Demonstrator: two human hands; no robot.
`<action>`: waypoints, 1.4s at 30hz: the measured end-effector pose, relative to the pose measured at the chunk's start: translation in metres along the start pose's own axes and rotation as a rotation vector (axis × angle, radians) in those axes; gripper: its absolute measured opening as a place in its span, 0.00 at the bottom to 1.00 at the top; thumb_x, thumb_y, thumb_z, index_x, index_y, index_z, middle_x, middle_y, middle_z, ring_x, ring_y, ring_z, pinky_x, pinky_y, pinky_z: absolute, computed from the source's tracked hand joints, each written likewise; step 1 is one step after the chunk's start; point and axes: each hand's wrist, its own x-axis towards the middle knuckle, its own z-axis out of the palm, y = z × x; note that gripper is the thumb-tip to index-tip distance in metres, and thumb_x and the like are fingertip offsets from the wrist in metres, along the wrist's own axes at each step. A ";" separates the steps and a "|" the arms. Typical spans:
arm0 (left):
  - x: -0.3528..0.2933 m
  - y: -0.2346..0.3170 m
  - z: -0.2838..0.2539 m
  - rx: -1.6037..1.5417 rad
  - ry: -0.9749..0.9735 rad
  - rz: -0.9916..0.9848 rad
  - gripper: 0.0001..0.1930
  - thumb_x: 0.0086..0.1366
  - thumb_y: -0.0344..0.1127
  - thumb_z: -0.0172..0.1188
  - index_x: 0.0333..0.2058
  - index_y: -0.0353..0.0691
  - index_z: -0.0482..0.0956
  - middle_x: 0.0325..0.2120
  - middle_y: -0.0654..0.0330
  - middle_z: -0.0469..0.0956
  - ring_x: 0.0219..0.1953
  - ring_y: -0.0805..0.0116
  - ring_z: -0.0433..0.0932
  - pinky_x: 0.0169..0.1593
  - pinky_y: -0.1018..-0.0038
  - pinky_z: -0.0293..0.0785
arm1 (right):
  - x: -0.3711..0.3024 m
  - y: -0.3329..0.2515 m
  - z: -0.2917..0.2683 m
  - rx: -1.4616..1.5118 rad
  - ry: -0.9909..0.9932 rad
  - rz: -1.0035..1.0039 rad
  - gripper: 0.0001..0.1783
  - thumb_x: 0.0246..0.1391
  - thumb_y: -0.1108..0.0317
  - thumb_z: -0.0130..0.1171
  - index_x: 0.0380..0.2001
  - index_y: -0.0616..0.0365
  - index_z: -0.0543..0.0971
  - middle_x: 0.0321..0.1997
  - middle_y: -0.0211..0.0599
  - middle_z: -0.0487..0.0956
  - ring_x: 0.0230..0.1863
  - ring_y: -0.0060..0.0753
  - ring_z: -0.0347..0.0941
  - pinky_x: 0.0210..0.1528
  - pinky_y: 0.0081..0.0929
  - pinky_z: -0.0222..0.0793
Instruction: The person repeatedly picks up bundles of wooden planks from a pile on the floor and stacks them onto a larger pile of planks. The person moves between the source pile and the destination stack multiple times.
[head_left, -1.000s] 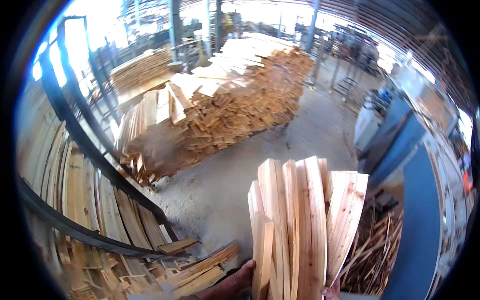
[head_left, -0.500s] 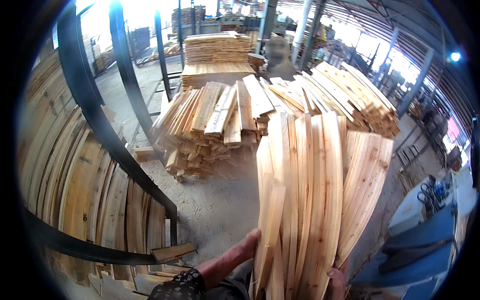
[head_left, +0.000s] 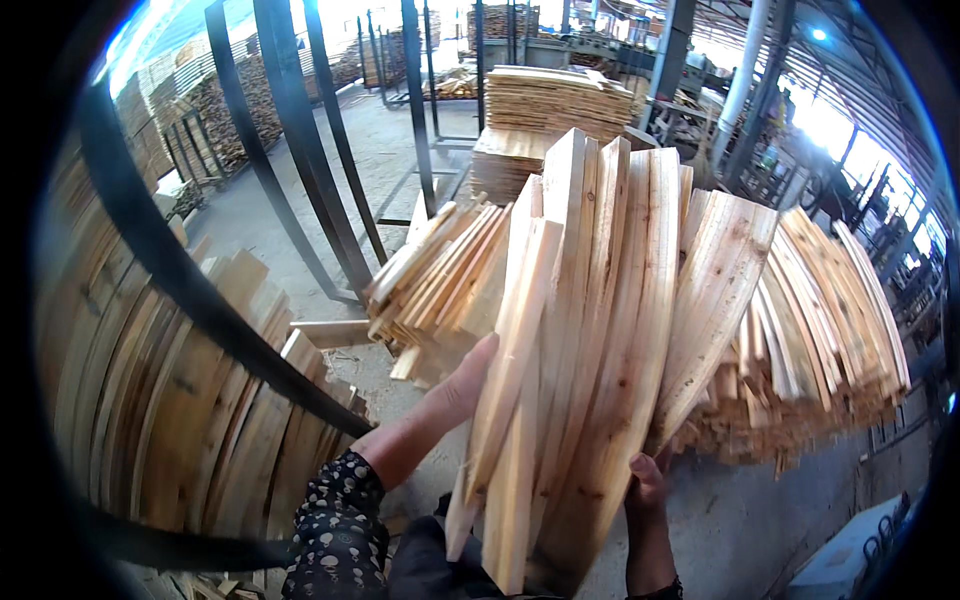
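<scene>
Between my two hands is a bundle of long, pale wooden planks (head_left: 618, 370), standing on end and leaning slightly to the right at the top. My left hand (head_left: 468, 378) presses against its left side, where its fingers are hidden by the wood. On the lower right edge, my right hand (head_left: 650, 482) is closed round the planks with the thumb in front. One loose plank (head_left: 515, 350) slants across the left of the bundle, and the rightmost plank (head_left: 722, 290) fans outward.
A dark metal rack frame (head_left: 225, 340) curves along my left, with upright planks (head_left: 170, 400) behind it. Ahead lies a heap of loose planks (head_left: 440, 280); another plank pile (head_left: 815, 350) stands at right. Farther off is a neat board stack (head_left: 555, 105). A pale blue machine (head_left: 850, 555) sits lower right.
My view has swung left, so the rack and piles appear farther right. The bundle has risen in my hands and leans more. Both forearms show more now.
</scene>
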 end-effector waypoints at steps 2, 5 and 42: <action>0.042 0.041 -0.029 -0.198 0.021 -0.023 0.25 0.62 0.50 0.38 0.48 0.38 0.67 0.38 0.56 0.75 0.40 0.65 0.74 0.47 0.69 0.71 | 0.049 0.043 -0.007 -0.133 0.082 0.094 0.40 0.38 0.69 0.58 0.57 0.54 0.54 0.53 0.38 0.63 0.52 0.37 0.62 0.53 0.35 0.58; 0.099 0.093 -0.123 0.056 0.058 -0.039 0.22 0.62 0.47 0.42 0.47 0.38 0.67 0.36 0.59 0.75 0.39 0.70 0.74 0.45 0.73 0.72 | 0.127 0.100 0.036 -0.203 -0.119 0.052 0.39 0.39 0.69 0.53 0.58 0.54 0.51 0.54 0.40 0.62 0.52 0.37 0.62 0.53 0.35 0.58; 0.386 0.230 -0.382 1.296 0.748 -0.044 0.27 0.52 0.54 0.56 0.47 0.45 0.72 0.41 0.45 0.72 0.45 0.53 0.71 0.50 0.70 0.65 | 0.327 0.295 0.165 -1.334 -0.756 -0.224 0.17 0.36 0.59 0.59 0.34 0.50 0.77 0.47 0.37 0.71 0.48 0.38 0.65 0.48 0.35 0.52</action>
